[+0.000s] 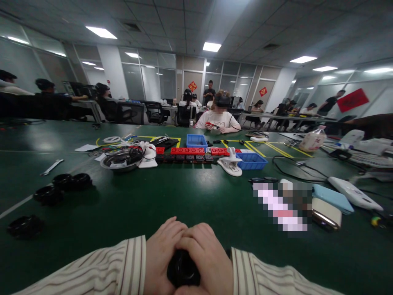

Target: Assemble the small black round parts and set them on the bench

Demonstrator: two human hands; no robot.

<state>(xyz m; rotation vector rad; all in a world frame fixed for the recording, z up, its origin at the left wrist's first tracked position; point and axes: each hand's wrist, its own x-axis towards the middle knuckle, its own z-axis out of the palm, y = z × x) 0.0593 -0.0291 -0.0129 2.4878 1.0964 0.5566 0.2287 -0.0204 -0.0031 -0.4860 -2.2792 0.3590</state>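
Both of my hands meet at the bottom middle of the view, over the near edge of the green table (196, 200). My left hand (159, 254) and my right hand (208, 256) are wrapped together around a small round black part (182, 270), with only its dark front showing between the fingers. Striped sleeves cover both wrists. Several similar black round parts (63, 182) lie on the table to the left, well out of reach of my hands.
A metal bowl of cables (121, 159), red power strips (190, 152), two blue bins (251, 160) and white clamps sit mid-table. Phones and a white device (353, 192) lie at right. A person sits across the table; others work at desks behind.
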